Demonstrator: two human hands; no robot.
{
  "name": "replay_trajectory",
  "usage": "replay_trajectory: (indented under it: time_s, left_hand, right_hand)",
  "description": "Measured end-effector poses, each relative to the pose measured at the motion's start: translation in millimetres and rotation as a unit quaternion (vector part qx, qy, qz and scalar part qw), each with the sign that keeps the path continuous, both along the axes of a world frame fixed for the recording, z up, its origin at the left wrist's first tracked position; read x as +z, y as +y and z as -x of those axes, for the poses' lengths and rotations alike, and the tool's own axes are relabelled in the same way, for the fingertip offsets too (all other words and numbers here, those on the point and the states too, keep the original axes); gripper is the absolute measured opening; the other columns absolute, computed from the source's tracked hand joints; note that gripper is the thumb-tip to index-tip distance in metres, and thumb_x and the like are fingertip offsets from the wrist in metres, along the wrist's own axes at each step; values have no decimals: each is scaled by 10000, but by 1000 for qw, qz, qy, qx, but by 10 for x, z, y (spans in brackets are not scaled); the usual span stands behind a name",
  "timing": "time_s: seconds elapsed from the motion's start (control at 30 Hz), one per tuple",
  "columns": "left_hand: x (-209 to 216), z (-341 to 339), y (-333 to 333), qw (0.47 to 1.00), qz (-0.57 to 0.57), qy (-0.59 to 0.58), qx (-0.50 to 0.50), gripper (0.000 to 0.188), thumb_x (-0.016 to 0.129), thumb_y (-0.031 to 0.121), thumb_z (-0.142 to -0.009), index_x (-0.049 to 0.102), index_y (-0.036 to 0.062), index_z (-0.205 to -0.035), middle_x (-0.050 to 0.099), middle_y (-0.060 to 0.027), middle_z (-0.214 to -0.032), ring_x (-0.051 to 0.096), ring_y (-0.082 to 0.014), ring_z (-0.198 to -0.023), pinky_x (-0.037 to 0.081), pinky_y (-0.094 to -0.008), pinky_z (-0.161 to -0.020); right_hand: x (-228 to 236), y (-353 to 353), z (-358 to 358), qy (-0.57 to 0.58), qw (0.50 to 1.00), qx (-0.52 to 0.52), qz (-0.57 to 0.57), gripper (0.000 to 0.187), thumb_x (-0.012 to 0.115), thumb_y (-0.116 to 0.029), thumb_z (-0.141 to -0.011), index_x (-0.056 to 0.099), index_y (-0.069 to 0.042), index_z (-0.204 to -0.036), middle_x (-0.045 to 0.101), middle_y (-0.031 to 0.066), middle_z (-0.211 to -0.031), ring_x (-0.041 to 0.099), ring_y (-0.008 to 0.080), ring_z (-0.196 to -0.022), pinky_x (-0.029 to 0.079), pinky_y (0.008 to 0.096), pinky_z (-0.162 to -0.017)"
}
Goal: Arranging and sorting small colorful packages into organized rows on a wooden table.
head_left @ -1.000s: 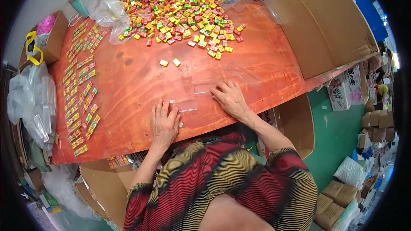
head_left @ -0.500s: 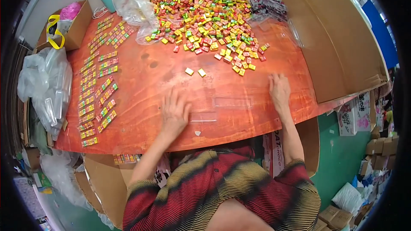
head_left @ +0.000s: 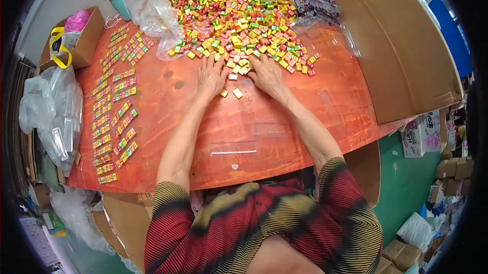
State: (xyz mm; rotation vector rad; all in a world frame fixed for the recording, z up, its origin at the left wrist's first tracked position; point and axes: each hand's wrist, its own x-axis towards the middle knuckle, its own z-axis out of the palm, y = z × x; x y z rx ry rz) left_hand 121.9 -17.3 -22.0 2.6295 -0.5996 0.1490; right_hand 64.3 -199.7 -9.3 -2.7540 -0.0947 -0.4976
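A large heap of small wrapped candies (head_left: 229, 15) in red, yellow, green and orange spreads over the far middle of the table. At its near edge my left hand (head_left: 211, 78) lies with fingers stretched forward, touching the nearest pieces. My right hand (head_left: 268, 77) rests across from it, its fingers apart and reaching into the heap; some fingertips are hidden among the candies. Several pieces sit between the two hands. One loose yellow candy (head_left: 238, 93) lies just nearer to me. Two clear plastic trays (head_left: 234, 151) lie flat on the table, nearer than the hands.
Short rows of candies (head_left: 101, 129) line the table's left side. A cardboard box (head_left: 89, 38), a teal device (head_left: 118, 5) and clear plastic bags (head_left: 53, 106) stand around the left. On the right rises a big cardboard sheet (head_left: 401, 40). A patterned bundle (head_left: 316, 7) lies beside the heap.
Both hands have moved forward from the near part of the table to the heap and closer together. Several candies at the heap's near edge have shifted.
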Motion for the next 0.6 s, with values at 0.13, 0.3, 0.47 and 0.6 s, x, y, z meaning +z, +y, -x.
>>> replay_trajectory:
  time_s: [0.13,0.3,0.47,0.6]
  left_hand:
    - [-40,343,258,1000,15,-11,-25,437,502,273,-844,444,116,-1248,318,-187,-1346,260,-401,-1248,259,-484,-999]
    - [52,854,324,997,41,10,-64,444,493,222,-853,417,33,-1247,323,-182,-1341,242,-405,-1256,221,-477,-1018]
    - [208,1526,479,999,47,-22,4,471,530,174,-828,401,50,-1264,296,-173,-1359,220,-401,-1269,186,-488,-1032]
    - [131,2022,602,999,-10,-32,-36,442,532,190,-824,437,37,-1228,331,-188,-1327,241,-398,-1262,190,-536,-1008]
  right_hand:
    - [55,51,267,-61,993,79,60,307,613,-248,-753,577,-151,-1042,528,101,-949,516,284,-840,439,404,-638]
    - [167,29,676,20,985,167,35,287,565,-180,-800,584,-143,-1084,528,91,-1039,493,273,-895,397,392,-749]
    - [254,1,1143,-32,991,123,36,266,561,-131,-786,586,-117,-1051,539,100,-1034,494,265,-906,361,389,-798]
    - [110,43,1592,11,996,84,1,189,591,-124,-768,596,-81,-952,549,89,-888,491,261,-823,354,386,-740]
